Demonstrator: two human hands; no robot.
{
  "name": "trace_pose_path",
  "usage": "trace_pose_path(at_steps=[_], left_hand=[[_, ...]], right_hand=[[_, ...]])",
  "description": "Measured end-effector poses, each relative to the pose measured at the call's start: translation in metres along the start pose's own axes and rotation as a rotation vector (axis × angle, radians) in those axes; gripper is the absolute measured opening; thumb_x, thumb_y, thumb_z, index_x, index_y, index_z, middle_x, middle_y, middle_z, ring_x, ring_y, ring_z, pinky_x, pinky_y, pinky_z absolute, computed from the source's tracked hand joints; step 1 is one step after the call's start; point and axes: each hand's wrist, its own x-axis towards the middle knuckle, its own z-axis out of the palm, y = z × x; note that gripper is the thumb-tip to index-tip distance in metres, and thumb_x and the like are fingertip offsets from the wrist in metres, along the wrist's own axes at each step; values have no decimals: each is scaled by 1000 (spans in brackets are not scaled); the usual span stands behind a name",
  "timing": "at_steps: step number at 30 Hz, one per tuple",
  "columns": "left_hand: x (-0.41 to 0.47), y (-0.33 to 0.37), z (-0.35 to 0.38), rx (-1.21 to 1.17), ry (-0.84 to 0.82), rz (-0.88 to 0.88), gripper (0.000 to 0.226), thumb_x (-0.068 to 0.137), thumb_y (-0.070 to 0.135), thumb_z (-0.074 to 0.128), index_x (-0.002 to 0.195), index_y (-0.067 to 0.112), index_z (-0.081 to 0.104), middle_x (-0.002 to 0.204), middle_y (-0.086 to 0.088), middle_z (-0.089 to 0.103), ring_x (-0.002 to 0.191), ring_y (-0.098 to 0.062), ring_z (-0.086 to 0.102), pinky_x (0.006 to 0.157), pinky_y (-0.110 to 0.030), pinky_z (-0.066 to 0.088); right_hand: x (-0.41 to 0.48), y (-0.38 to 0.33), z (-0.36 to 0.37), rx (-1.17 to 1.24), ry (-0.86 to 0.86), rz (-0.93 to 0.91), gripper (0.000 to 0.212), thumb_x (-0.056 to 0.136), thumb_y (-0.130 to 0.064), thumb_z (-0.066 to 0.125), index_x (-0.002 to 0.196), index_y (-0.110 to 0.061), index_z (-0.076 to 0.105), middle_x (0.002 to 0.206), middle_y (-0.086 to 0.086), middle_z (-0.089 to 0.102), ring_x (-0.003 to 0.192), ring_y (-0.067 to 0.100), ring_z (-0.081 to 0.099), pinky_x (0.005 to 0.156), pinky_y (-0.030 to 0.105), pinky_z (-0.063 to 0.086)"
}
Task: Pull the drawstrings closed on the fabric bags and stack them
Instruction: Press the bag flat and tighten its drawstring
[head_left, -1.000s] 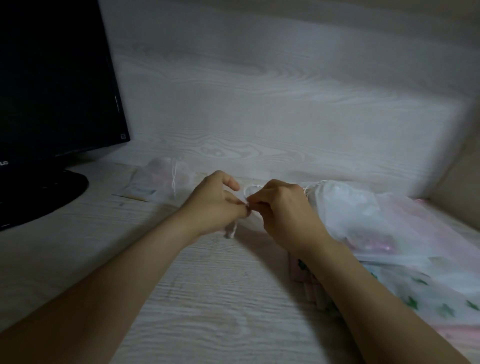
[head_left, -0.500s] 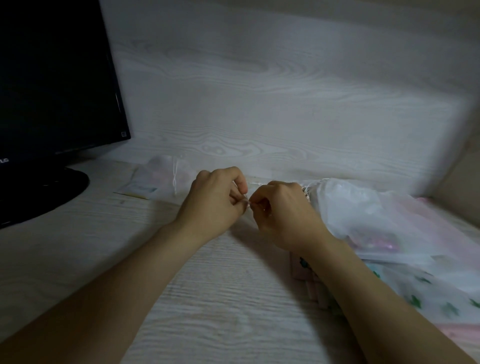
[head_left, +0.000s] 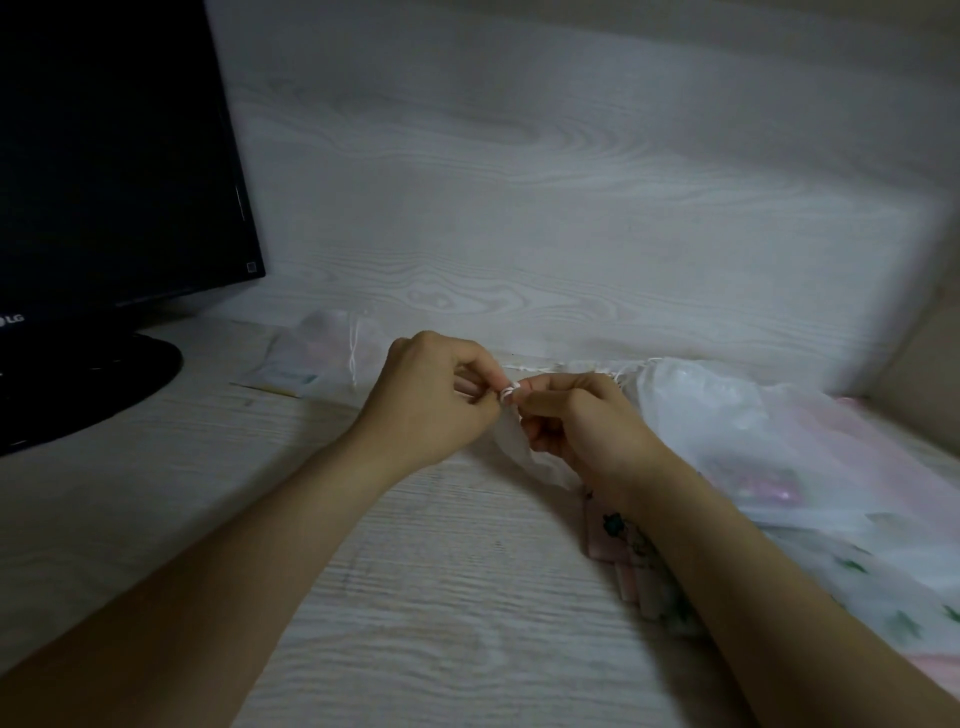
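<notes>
Bag (head_left: 524, 457) swung into view, hanging underneath | left grip (head_left: 431, 400), right grip (head_left: 587, 431) pinch drawstring (head_left: 508, 391)

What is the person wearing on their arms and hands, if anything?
Nothing shows. The left hand and right hand are bare, with no gloves, rings or watch visible. The left forearm and right forearm are uncovered to the picture's edge, with no sleeve in view.

Monitor (head_left: 104, 156) far left on desk (head_left: 415, 597), bag pile (head_left: 779, 441) right, lone bag (head_left: 332, 353) between.
</notes>
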Motion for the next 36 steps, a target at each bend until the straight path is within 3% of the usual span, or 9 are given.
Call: trace_pose_path(at_steps=[9,13,17,20,23,28,30,33,36], left_hand=[[1,-1,0,159,-68,70,8,90,22,79,84,28,77,96,15,70,91,-1,68,86,-26,55],[2,5,-2,63,-224,-185,35,94,40,49,84,11,67,111,2,55,101,-7,56,87,-25,41],[11,7,-12,-114,-45,-402,46,86,46,41,68,11,64,86,-7,75,87,-29,66,90,-44,53],[8,7,-10,-115,-123,-466,61,101,52,42,65,8,64,66,-13,73,64,-24,64,72,-41,56],[4,3,-5,-128,-263,-501,44,108,34,46,71,12,59,61,-7,57,47,-18,48,51,-26,39],[6,-6,-4,-86,-293,-568,23,101,28,53,86,14,64,68,0,41,49,-13,30,48,-24,23],[4,0,-4,-17,-269,-480,31,95,40,59,86,12,68,69,4,56,55,-12,45,52,-26,34],[4,1,-3,-31,-266,-416,35,79,53,61,80,21,75,79,7,75,81,-14,67,80,-39,55],[4,-6,-2,-66,-295,-372,28,89,51,72,83,24,78,86,5,78,90,-14,73,93,-40,58]], right_hand=[[1,3,-2,-1,59,-16,13,94,-5,67,91,1,78,76,13,62,74,22,55,72,36,45],[4,5,-1,-43,109,-59,14,95,-6,68,86,-3,78,70,9,62,69,19,55,69,35,46],[3,4,-3,-31,163,-94,14,97,-8,69,86,-3,76,65,3,61,63,14,54,66,31,46],[2,3,-2,-70,162,-114,12,97,-9,70,88,-4,77,66,1,63,64,12,57,67,30,49],[0,3,1,-113,136,-125,11,96,-7,69,91,-4,79,68,3,65,66,13,58,68,31,50],[-2,1,1,-122,122,-116,11,96,-7,70,91,-3,80,68,4,65,65,13,58,69,32,50],[-3,1,1,-136,120,-111,12,96,-7,69,91,-3,79,66,2,66,64,12,58,67,29,50],[-3,1,2,-149,116,-114,13,97,-6,67,92,-1,78,64,-1,66,63,10,58,65,27,50],[-3,1,0,-147,108,-117,15,98,-6,66,93,0,78,66,1,66,64,10,58,66,26,50]])
